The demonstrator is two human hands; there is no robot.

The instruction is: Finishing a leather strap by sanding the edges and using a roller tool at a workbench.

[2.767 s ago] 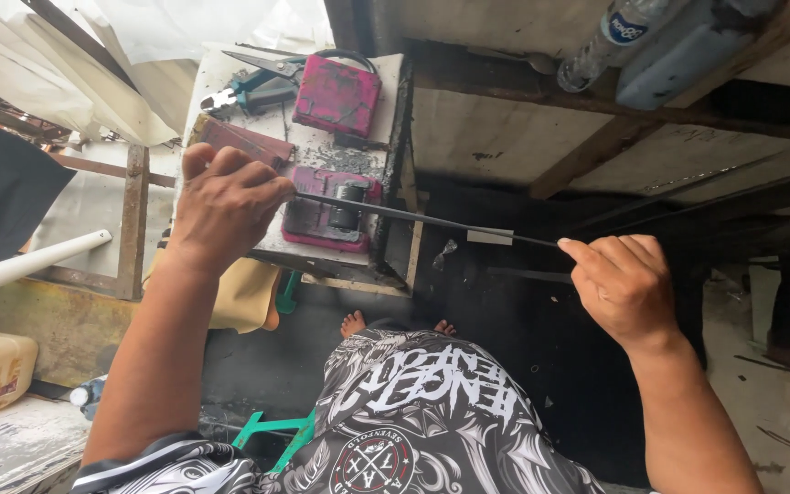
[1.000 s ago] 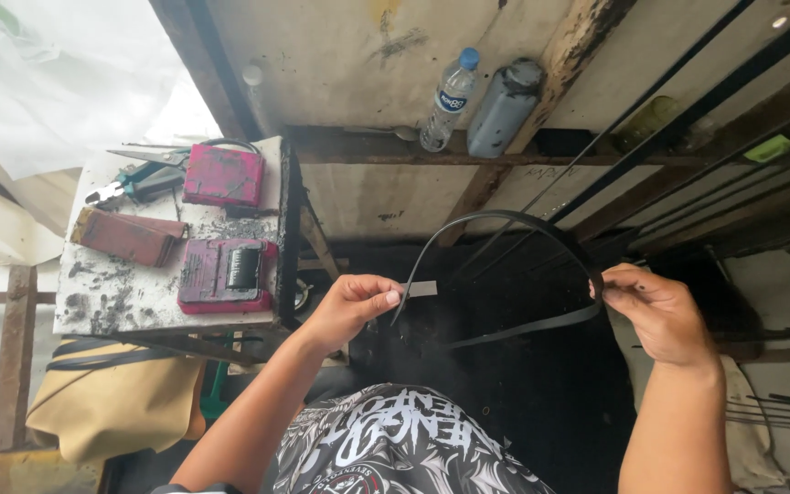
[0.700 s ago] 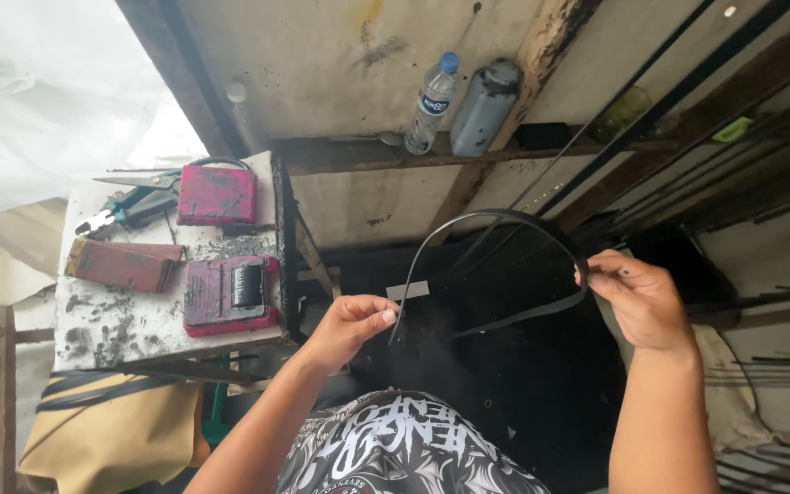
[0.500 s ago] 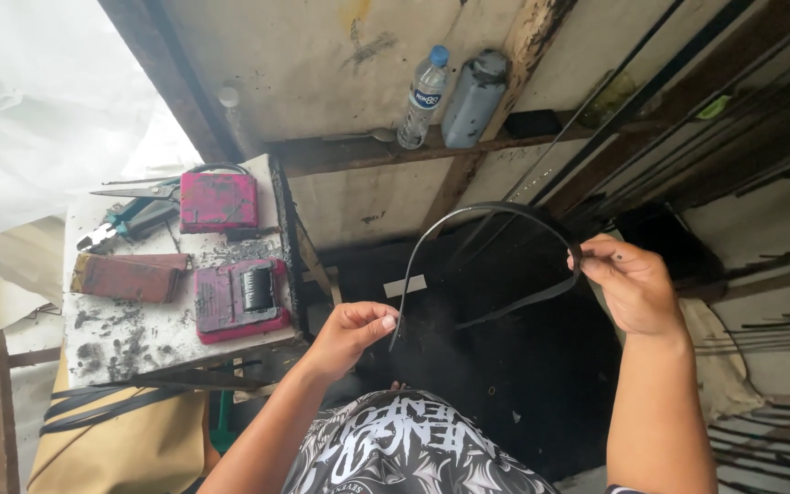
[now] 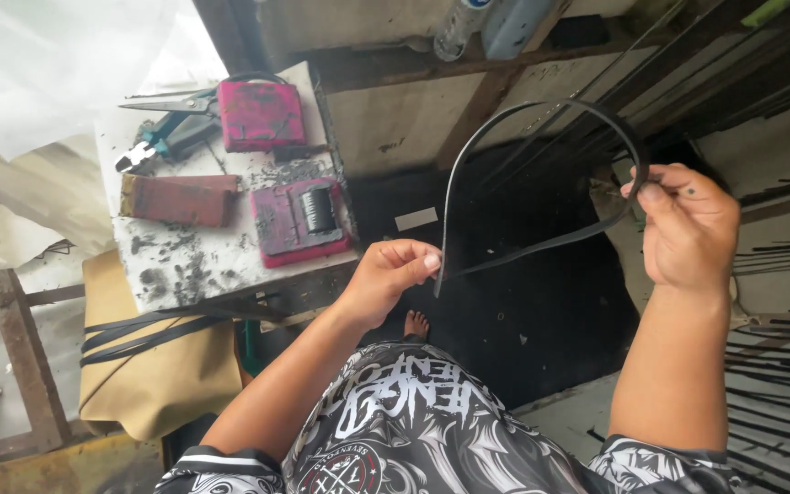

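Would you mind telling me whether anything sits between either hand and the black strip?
Nothing visible does: the left hand pinches one end of the strip, and the right hand grips its bend directly.

Labels and packages on the ledge and dark floor

A clear plastic bottle (image 5: 457,26) with a blue-and-white label stands on the wooden ledge at the top edge, cut off by the frame, just beside a grey container (image 5: 514,20). A small pale rectangular tag (image 5: 416,219) lies flat on the dark floor below, near the little table's corner. No screens or signs show.
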